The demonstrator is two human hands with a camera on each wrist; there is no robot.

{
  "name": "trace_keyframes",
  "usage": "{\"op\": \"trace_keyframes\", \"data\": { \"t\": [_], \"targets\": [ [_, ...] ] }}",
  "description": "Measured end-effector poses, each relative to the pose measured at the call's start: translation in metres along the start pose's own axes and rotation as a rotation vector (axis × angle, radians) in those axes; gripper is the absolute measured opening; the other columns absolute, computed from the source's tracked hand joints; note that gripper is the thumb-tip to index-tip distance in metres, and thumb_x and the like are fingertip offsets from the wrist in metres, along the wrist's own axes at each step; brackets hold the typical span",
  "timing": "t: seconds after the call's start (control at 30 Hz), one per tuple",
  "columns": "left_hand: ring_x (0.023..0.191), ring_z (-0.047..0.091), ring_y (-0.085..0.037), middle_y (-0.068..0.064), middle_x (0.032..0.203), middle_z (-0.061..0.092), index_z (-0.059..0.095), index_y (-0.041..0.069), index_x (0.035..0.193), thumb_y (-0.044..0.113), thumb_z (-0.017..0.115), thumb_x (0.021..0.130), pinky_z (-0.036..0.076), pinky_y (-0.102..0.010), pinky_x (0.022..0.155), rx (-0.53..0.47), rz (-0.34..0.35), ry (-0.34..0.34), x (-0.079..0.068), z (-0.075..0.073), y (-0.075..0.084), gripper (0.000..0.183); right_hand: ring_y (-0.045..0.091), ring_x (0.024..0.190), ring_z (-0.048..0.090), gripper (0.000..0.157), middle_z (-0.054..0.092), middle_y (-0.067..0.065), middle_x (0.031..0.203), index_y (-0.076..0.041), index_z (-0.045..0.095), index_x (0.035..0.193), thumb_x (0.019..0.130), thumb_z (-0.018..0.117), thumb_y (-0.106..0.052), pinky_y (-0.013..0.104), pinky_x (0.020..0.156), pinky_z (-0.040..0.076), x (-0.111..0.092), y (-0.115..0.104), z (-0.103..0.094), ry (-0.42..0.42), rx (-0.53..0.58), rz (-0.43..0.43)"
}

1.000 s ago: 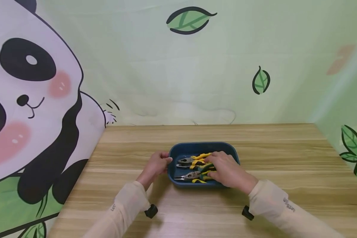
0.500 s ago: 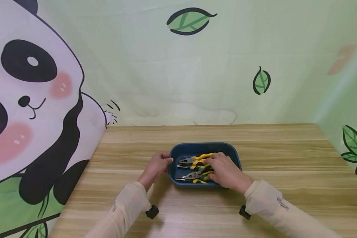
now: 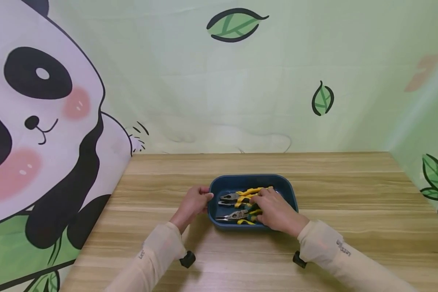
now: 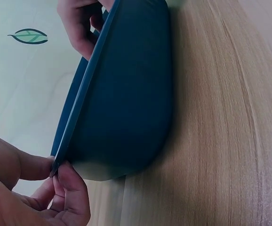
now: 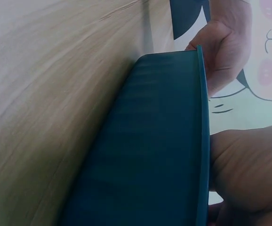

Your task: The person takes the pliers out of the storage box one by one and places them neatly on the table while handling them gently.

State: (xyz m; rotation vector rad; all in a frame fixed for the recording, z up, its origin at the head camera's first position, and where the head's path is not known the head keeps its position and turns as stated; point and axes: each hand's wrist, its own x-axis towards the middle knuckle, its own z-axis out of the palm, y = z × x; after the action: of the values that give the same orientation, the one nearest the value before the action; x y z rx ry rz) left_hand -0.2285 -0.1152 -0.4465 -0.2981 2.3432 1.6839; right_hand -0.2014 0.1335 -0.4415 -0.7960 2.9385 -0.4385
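Observation:
In the head view a dark blue plastic bin (image 3: 219,225) sits on the table with several pliers in it. My left hand (image 3: 194,203) pinches the bin's left rim between thumb and fingers, which the left wrist view shows close up. Reaching over the right side, my right hand (image 3: 279,211) has its thumb and fingers curled about the handles of green-and-yellow pliers (image 3: 240,215). Yellow-handled pliers (image 3: 229,197) lie behind, jaws pointing left. Slim long-nose tips (image 3: 222,219) show near the front wall. The right hand covers most of the handle ends.
The wood-grain table (image 3: 160,174) extends all round the bin. Behind it hangs a pale green backdrop (image 3: 168,81) with a printed panda and leaves. A black wrist camera (image 3: 187,259) juts out below the left sleeve, and another (image 3: 299,259) below the right.
My right hand has shifted slightly left and settled lower over the pliers' handles. The left hand keeps its pinch on the rim, and the bin stays put.

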Motion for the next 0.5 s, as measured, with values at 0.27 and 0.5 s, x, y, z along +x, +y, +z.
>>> {"op": "trace_keyframes", "data": {
  "t": [0.27, 0.5],
  "targets": [
    [0.079, 0.062, -0.022, -0.015, 0.103, 0.060, 0.060, -0.009, 0.122, 0.002, 0.057, 0.104, 0.055, -0.030, 0.065, -0.006, 0.016, -0.011, -0.0001, -0.0016, -0.0009, 0.021, 0.037, 0.112, 0.055, 0.045, 0.062, 0.018, 0.120, -0.004, 0.070, 0.124, 0.083, 0.088, -0.010, 0.057, 0.100, 0.046, 0.0024, -0.0032, -0.0002, -0.019, -0.033, -0.007],
    [0.081, 0.063, -0.024, -0.014, 0.104, 0.059, 0.060, -0.009, 0.123, 0.003, 0.057, 0.104, 0.054, -0.031, 0.066, -0.009, 0.008, -0.012, -0.0013, -0.0010, -0.0009, 0.021, 0.032, 0.104, 0.053, 0.048, 0.059, 0.016, 0.117, -0.006, 0.069, 0.126, 0.082, 0.089, -0.012, 0.050, 0.086, 0.049, 0.0057, -0.0020, 0.0023, -0.041, -0.063, -0.010]
  ]
}}
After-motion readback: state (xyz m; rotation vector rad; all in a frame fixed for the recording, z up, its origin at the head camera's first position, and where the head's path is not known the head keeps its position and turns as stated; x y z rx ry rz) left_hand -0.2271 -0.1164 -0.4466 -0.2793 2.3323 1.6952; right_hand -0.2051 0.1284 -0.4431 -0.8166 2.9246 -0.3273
